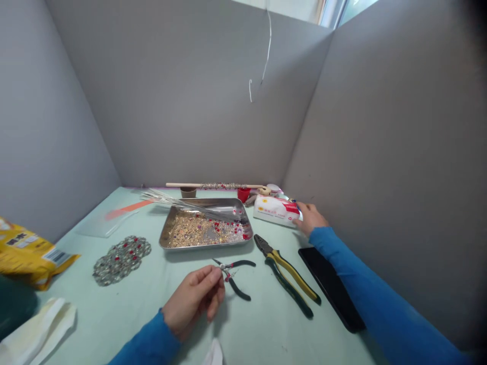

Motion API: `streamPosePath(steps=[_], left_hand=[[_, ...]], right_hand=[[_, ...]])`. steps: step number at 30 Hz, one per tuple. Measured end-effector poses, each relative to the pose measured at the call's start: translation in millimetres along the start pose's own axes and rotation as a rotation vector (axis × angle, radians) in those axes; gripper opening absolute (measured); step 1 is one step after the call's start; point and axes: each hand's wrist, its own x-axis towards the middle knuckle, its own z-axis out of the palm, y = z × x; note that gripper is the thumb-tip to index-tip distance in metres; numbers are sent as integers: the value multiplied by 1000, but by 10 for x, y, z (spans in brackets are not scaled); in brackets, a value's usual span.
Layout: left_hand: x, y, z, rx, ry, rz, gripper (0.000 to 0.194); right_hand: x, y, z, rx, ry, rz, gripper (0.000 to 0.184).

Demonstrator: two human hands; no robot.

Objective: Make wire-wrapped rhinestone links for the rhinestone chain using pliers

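My left hand (198,299) is closed in a pinch, with a small wire piece bearing red beads (229,276) at its fingertips. Just behind this piece, small black-handled pliers (239,291) lie on the table with their handles spread; they overlap in view. My right hand (312,219) is at the right end of a white and red tissue pack (274,210), its thumb in front and its fingers curled over the end. Part of those fingers is hidden. Nearer me lie large combination pliers (287,274) with green and yellow handles.
A metal tray (207,247) holds gold and red beads, with thin wires (178,203) across it. Left are beaded wire rounds (122,259) and a yellow bag (34,251). A black phone-like slab (331,289) lies under my right forearm. A wooden stick (182,185) spans two cups behind.
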Motion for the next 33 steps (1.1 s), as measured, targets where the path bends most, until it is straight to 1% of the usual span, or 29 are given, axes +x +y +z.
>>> streamPosePath(steps=[2, 4, 5, 8, 9, 11, 15, 19, 25, 29, 33], left_hand=[[0, -15, -13, 17, 1, -5, 30], [-1, -34, -14, 43, 9, -14, 31], [-2, -44, -9, 57, 15, -22, 32], [-8, -70, 22, 90, 16, -63, 33], [-12, -76, 35, 95, 11, -74, 33], [-21, -84, 57, 94, 4, -87, 32], [-35, -92, 65, 74, 10, -71, 32], [-42, -101, 42, 58, 23, -69, 31], [-45, -105, 34, 67, 27, -42, 30], [-41, -107, 38, 52, 26, -51, 31], [-42, -107, 46, 49, 20, -58, 31]], right_hand=[[-161, 149, -35, -2, -16, 16, 44], [-438, 332, -32, -7, -67, 28, 45], [-598, 418, -12, -10, -91, 38, 51], [-1041, 596, 113, -17, -155, 99, 78], [-1148, 623, 162, -8, -176, 105, 83], [-1276, 637, 249, 4, -180, 123, 86], [-1280, 591, 318, 13, -168, 150, 84], [-1246, 554, 294, -10, -169, 199, 89], [-1297, 548, 274, -29, -152, 263, 92], [-1284, 574, 305, 2, -144, 238, 88], [-1272, 572, 310, 16, -106, 192, 84]])
